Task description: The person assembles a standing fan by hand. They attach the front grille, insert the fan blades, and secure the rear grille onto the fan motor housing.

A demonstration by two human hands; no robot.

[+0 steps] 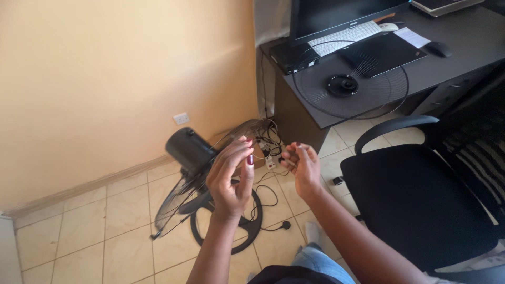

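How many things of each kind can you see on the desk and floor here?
Fan grilles: 2, one on the desk, one on the fan
Fan body: 1
Keyboards: 1
Mice: 2, black, white
Monitors: 1
Chairs: 1
Total: 8

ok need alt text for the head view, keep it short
Two hands, left and right, are raised over a tiled floor, above a black fan leaning with its front grille off. That grille lies on a dark desk beside a black chair.
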